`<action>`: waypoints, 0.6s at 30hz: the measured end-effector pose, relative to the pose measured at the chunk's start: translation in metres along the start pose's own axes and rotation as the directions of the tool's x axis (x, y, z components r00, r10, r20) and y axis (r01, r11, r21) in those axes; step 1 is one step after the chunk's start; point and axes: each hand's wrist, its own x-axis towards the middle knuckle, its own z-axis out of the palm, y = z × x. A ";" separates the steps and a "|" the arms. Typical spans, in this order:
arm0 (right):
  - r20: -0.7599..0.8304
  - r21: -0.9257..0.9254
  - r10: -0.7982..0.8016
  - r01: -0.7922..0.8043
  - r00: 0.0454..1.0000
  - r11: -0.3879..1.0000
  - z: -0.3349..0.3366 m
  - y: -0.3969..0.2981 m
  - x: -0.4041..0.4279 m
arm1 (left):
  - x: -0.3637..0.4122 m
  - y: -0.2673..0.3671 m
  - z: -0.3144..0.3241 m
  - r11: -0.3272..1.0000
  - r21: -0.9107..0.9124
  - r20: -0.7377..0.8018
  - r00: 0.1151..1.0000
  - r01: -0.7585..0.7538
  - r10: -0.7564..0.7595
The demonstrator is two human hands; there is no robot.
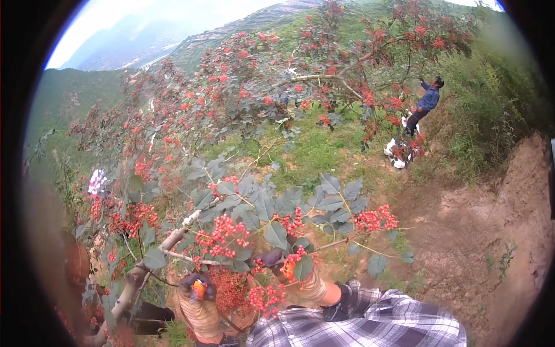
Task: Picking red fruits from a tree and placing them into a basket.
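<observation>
Both my hands wear striped gloves with dark fingers. My left hand [198, 299], low and left of centre, is closed on a small orange tool [199, 289] whose shape is mostly hidden. Beyond a branch with red berry clusters [223, 236] is my right hand [303, 282], partly covered by leaves and berries; a second orange object [288, 271] shows at its fingers. What those fingers grip is hidden. Between the hands lies a heap of picked red berries [232, 288] in a container at my front.
A thick grey branch [130, 286] rises at the left, with twigs around it. A person in blue [428, 99] stands by white bags [396, 154] at the upper right. An earth bank [485, 230] slopes along the right; more berry-laden branches [243, 82] spread ahead.
</observation>
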 end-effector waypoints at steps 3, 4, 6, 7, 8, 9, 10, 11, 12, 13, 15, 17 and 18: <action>0.020 0.020 0.065 -0.066 0.998 0.998 0.027 -0.025 0.004 | -0.001 -0.012 -0.012 0.984 -0.167 -0.099 0.992 0.063 -0.080; -0.036 0.063 0.086 -0.083 0.996 0.995 0.013 -0.013 -0.011 | 0.008 -0.008 -0.014 0.911 -0.363 -0.053 0.972 0.194 -0.228; -0.089 0.067 0.045 -0.040 0.995 0.997 0.006 -0.012 -0.015 | 0.027 -0.012 0.009 0.772 -0.562 0.051 0.944 0.296 -0.326; -0.078 0.041 -0.015 0.019 0.997 0.999 0.012 -0.015 -0.006 | 0.033 -0.009 0.018 0.693 -0.639 0.099 0.929 0.333 -0.355; -0.084 0.000 -0.076 0.076 0.994 0.997 0.014 -0.014 -0.002 | 0.038 -0.014 0.013 0.710 -0.622 0.146 0.939 0.332 -0.311; -0.087 -0.046 -0.135 0.132 0.987 0.990 0.016 -0.015 0.003 | 0.043 -0.018 0.009 0.724 -0.607 0.193 0.945 0.326 -0.263; -0.117 -0.111 -0.195 0.182 0.974 0.977 0.015 -0.013 0.001 | 0.053 -0.014 0.016 0.651 -0.656 0.247 0.923 0.382 -0.293; -0.145 -0.101 -0.209 0.196 0.967 0.975 0.016 -0.013 0.002 | 0.061 -0.010 0.024 0.571 -0.697 0.302 0.900 0.434 -0.315; -0.175 -0.073 -0.224 0.214 0.959 0.974 0.016 -0.008 0.002 | 0.068 -0.011 0.024 0.577 -0.681 0.333 0.892 0.452 -0.306; -0.200 0.036 -0.186 0.197 0.962 0.980 0.021 -0.009 0.003 | 0.074 -0.010 0.024 0.582 -0.667 0.363 0.885 0.465 -0.291; -0.183 0.090 -0.196 0.215 0.963 0.972 0.032 -0.022 0.009 | 0.079 -0.005 0.030 0.648 -0.589 0.335 0.876 0.483 -0.347; -0.091 0.025 -0.272 0.275 0.958 0.961 0.054 -0.042 0.019 | 0.075 0.005 0.034 0.751 -0.460 0.214 0.880 0.473 -0.424; -0.161 0.006 -0.277 0.281 0.947 0.960 0.055 -0.044 0.017 | 0.079 0.002 0.030 0.760 -0.435 0.235 0.876 0.482 -0.421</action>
